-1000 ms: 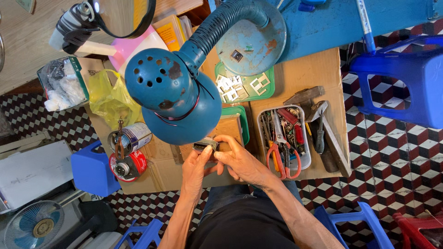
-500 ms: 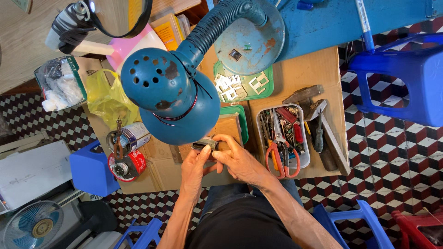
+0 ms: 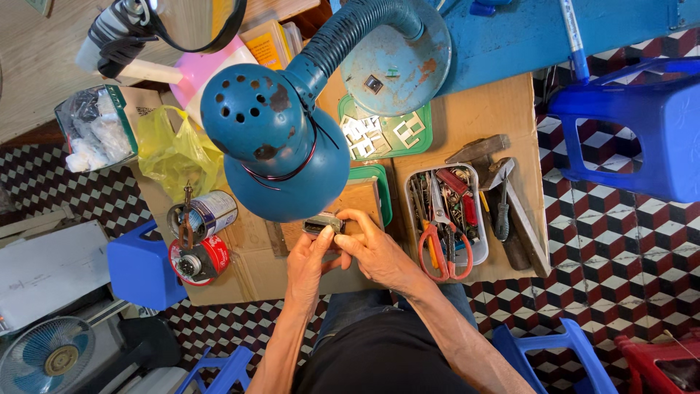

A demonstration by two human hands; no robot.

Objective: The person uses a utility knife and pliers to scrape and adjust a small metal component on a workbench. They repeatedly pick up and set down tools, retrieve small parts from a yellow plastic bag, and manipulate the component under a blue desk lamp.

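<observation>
Metal part: small grey piece (image 3: 323,224), which we pinch under the blue lamp (image 3: 281,157).
Left hand (image 3: 308,264): grip clamped on it.
Right hand (image 3: 373,248): grip clamped on it; best held steady above the surface (image 3: 481,109).

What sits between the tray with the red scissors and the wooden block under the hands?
In the head view, only a green tray's edge separates the tool tray from the wooden block.

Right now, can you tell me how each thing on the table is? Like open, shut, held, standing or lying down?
Small metal piece: held by both hands under the lamp.
Left hand: grip shut on the small metal piece.
Right hand: grip shut on the small metal piece.
Desk lamp: head bent down over the work; lit or not, cannot tell.
Scissors: shut, lying in the clear tray.
Clear tray: open, full of tools.
Yellow bag: crumpled, open.
Hammer: lying flat.
</observation>
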